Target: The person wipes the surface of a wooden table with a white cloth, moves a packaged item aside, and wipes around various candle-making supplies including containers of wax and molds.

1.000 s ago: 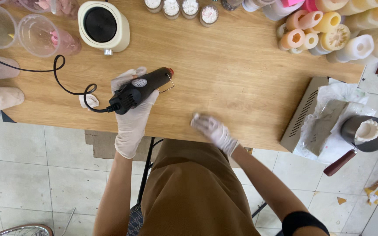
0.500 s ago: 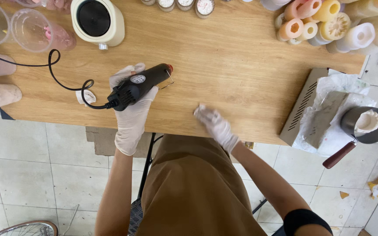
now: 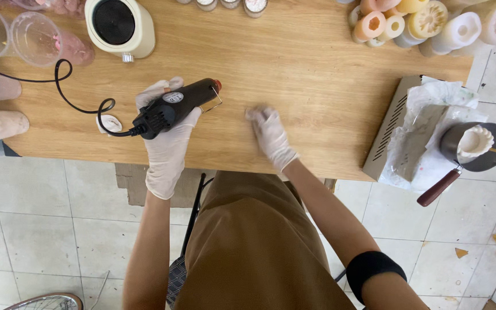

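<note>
My left hand (image 3: 165, 143), in a white glove, grips a black heat gun (image 3: 176, 107) with a red tip that points right along the wooden table (image 3: 317, 74). Its black cord (image 3: 67, 86) loops off to the left. My right hand (image 3: 271, 136), also in a white glove, lies flat on the tabletop to the right of the gun's tip, blurred by motion. I cannot tell whether anything is under it.
A cream round appliance with a black top (image 3: 119, 26) stands at the back left beside clear plastic cups (image 3: 24, 37). Several candle moulds (image 3: 426, 23) crowd the back right. A grey metal unit (image 3: 394, 129) and a dark pot with a wooden handle (image 3: 469, 152) sit at the right.
My right hand has rubbed a little across the tabletop. The view has shifted slightly. My left hand still holds the heat gun in the same place.
</note>
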